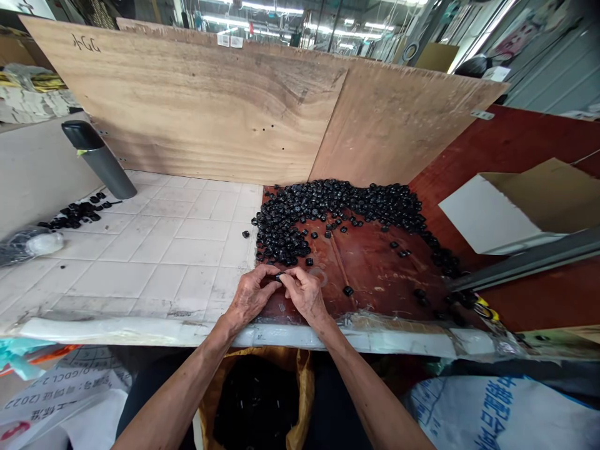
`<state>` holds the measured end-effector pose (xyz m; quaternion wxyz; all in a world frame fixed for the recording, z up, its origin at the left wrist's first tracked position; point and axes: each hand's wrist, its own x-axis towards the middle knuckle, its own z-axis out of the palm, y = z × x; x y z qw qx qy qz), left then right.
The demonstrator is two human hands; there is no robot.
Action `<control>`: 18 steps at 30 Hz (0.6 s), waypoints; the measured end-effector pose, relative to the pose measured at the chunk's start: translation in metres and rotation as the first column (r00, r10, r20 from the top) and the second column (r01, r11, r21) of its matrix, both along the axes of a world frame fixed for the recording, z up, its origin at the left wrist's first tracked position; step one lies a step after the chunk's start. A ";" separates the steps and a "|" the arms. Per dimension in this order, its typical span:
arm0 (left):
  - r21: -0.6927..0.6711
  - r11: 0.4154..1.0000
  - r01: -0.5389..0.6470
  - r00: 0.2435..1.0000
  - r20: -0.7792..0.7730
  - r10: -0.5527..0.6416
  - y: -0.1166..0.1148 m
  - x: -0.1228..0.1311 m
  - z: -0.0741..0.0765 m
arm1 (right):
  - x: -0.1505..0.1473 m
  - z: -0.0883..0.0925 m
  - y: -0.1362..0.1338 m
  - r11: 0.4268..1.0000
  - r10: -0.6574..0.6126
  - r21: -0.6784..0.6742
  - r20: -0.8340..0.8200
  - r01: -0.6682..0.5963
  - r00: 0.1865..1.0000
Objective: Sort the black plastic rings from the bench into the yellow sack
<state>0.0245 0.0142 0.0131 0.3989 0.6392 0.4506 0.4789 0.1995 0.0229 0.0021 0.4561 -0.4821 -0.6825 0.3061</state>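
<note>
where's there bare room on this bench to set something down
Widest: white tiles between the dark bottle and the black heap. Smaller: red board right of the right hand, with strays. Crowded: where the heap meets the plywood.

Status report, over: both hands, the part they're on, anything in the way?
Left hand and right hand pinching one small black part. Heap of black parts just beyond. Loose black part beside right hand; no obstruction visible.
</note>
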 end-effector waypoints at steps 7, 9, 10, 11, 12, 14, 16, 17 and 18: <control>-0.058 0.997 0.056 0.997 0.058 -0.053 0.000 0.004 -0.001 | -0.002 0.001 0.003 0.983 -0.121 0.152 0.133 0.100 0.984; -0.114 0.991 0.070 0.990 0.132 -0.055 0.000 0.005 -0.001 | 0.000 0.005 -0.001 0.995 -0.059 0.086 0.053 0.054 0.997; -0.132 0.989 0.070 0.986 0.157 -0.049 0.001 0.005 -0.002 | 0.001 0.006 -0.003 0.999 -0.014 0.053 0.003 0.014 1.000; -0.141 0.988 0.065 0.985 0.170 -0.041 0.001 0.005 -0.002 | 0.002 0.007 -0.005 0.999 0.031 0.026 -0.041 -0.030 0.999; -0.143 0.988 0.060 0.984 0.172 -0.035 0.001 0.005 -0.002 | 0.003 0.008 -0.005 0.998 0.067 0.008 -0.070 -0.067 0.995; -0.134 0.990 0.048 0.988 0.155 -0.027 0.001 0.004 -0.002 | 0.003 0.007 -0.005 0.996 0.084 -0.003 -0.062 -0.084 0.995; -0.132 0.991 0.037 0.990 0.143 -0.018 0.001 0.004 -0.002 | 0.002 0.006 -0.004 0.999 0.032 0.021 0.002 -0.032 0.999; -0.136 0.990 0.033 0.990 0.141 -0.014 0.001 0.004 -0.003 | 0.002 0.005 -0.003 0.999 -0.005 0.043 0.029 0.004 1.000; -0.140 0.990 0.029 0.990 0.141 -0.009 0.001 0.004 -0.003 | 0.001 0.005 -0.002 0.998 -0.033 0.062 0.041 0.030 0.999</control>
